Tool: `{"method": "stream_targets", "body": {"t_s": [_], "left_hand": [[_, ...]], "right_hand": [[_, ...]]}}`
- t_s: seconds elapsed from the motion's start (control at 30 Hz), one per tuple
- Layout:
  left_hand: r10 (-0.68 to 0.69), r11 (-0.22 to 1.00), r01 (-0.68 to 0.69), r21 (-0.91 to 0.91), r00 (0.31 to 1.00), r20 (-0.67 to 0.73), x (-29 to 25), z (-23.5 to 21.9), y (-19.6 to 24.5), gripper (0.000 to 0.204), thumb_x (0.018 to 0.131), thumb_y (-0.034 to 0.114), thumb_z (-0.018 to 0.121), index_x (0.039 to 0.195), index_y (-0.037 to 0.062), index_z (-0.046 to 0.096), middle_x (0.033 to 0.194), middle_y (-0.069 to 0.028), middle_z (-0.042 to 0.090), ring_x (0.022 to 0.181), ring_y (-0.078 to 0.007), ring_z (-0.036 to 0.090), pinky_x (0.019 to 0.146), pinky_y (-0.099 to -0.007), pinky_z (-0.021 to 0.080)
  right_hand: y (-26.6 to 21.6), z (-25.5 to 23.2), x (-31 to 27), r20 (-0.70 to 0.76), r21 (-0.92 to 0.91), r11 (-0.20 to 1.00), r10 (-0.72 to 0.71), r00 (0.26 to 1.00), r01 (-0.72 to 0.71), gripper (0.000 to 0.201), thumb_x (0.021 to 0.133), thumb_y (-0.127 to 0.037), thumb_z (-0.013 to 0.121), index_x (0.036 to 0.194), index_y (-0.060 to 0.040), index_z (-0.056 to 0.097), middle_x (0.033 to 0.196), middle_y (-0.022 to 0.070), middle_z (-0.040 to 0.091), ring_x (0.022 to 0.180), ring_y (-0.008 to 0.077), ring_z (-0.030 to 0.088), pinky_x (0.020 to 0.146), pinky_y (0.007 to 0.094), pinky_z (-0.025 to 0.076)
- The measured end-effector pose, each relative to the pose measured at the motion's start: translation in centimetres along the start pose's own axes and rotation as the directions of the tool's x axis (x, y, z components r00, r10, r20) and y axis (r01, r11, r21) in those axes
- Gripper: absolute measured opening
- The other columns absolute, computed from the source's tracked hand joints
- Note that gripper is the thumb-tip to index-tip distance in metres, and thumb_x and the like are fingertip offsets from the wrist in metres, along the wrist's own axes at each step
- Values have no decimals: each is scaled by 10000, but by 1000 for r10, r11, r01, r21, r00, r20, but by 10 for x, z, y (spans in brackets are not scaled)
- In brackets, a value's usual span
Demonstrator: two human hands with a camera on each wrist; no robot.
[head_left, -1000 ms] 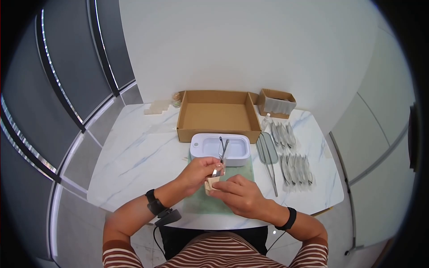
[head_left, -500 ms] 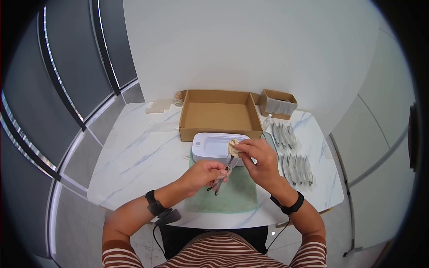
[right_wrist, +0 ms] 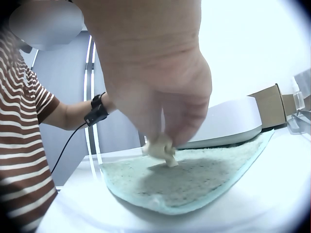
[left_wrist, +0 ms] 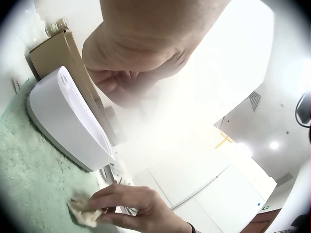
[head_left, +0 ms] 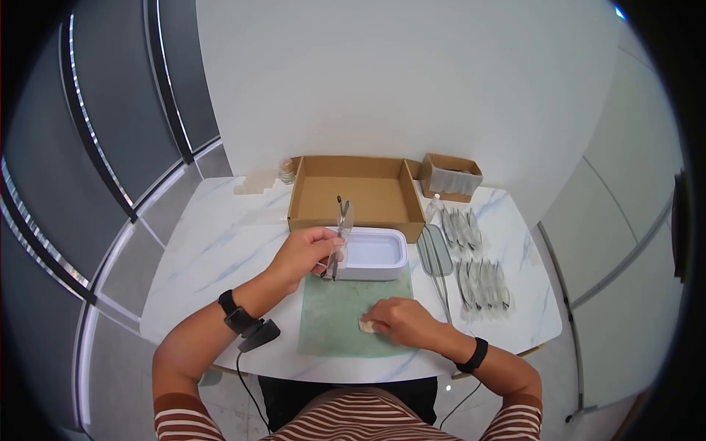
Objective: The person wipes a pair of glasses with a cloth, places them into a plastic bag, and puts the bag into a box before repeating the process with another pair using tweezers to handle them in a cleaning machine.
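In the head view my left hand pinches a pair of eyeglasses and holds them up over the left end of a white tub. Their clear lenses and dark temple tips show on both sides of the fingers. My right hand grips a crumpled beige cloth low over the green mat. In the right wrist view the bunched cloth hangs from the fingertips close over the mat. The left wrist view hides the glasses behind the left hand.
An open cardboard box stands behind the tub. To the right lie a grey tray with long metal tweezers across it and several bagged glasses. A small bottle and a smaller box stand behind them.
My right hand has left the glasses with the cloth and come down to the mat. My left hand has raised the glasses and moved them slightly left and away from my body.
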State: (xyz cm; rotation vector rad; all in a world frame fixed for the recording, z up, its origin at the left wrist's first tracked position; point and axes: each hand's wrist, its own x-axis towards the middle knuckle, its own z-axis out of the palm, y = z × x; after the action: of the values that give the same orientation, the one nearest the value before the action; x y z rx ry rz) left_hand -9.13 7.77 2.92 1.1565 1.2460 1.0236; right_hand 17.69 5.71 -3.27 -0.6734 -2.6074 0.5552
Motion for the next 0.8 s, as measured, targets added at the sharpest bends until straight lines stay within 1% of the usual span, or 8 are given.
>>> {"method": "stream_targets", "body": {"t_s": [0.1,0.17,0.2,0.27,0.5,0.57,0.7,0.8], "left_hand": [[-2,1000,2,-18,1000,-3,6,6,3,213,990,282,678,1035,74,687,814,-12,703,598,-70,592,544,-216,466],[6,1000,-6,-21,1000,1,8,12,3,211,988,281,682,1034,75,687,811,-15,703,599,-64,595,535,-212,463],[11,1000,-11,-24,1000,7,8,17,2,209,986,280,686,1032,76,686,808,-17,703,601,-59,598,526,-208,460],[28,999,-27,-36,999,17,8,29,0,213,983,280,692,1040,74,685,813,-19,705,607,-52,603,530,-202,460],[69,991,-66,-120,997,25,6,56,2,223,996,208,667,1129,28,669,893,-29,703,700,-71,613,605,-226,494],[89,986,-83,-146,996,30,6,57,5,244,996,195,664,1164,18,666,918,-35,703,735,-77,624,631,-230,504],[119,981,-103,-167,989,92,10,56,9,304,991,172,660,1232,-15,657,973,-47,700,833,-97,649,706,-241,531],[140,965,-121,-235,988,67,18,55,9,287,986,183,673,1187,-21,675,953,-38,696,830,-101,651,717,-248,542]], "right_hand": [[-1,-7,6,45,-59,998,19,999,-17,216,856,-94,708,1066,-70,751,985,111,734,867,316,696,770,398,560],[-14,-21,13,-76,216,947,258,963,-237,267,866,-144,751,1116,-52,739,955,121,749,808,261,723,735,349,569],[-18,-27,18,-77,216,948,257,963,-236,267,866,-144,751,1116,-52,739,955,121,749,808,261,723,735,349,569],[-24,-36,27,-132,419,862,371,919,-287,338,867,-200,793,1158,-41,724,873,121,753,727,196,724,687,307,565],[-14,-32,35,-275,396,860,444,853,-320,314,847,-224,824,1074,-23,745,757,91,735,661,156,704,640,295,555],[-15,-36,34,-307,388,865,448,839,-320,243,891,-132,794,1067,17,718,747,35,712,639,65,634,588,229,505],[-9,-43,39,-304,418,861,434,848,-291,225,907,-124,774,1066,25,715,757,37,715,648,71,642,582,226,507],[-12,-52,46,-257,547,790,474,842,-277,209,926,-122,749,1065,30,713,771,41,720,650,82,649,580,231,516]]}}
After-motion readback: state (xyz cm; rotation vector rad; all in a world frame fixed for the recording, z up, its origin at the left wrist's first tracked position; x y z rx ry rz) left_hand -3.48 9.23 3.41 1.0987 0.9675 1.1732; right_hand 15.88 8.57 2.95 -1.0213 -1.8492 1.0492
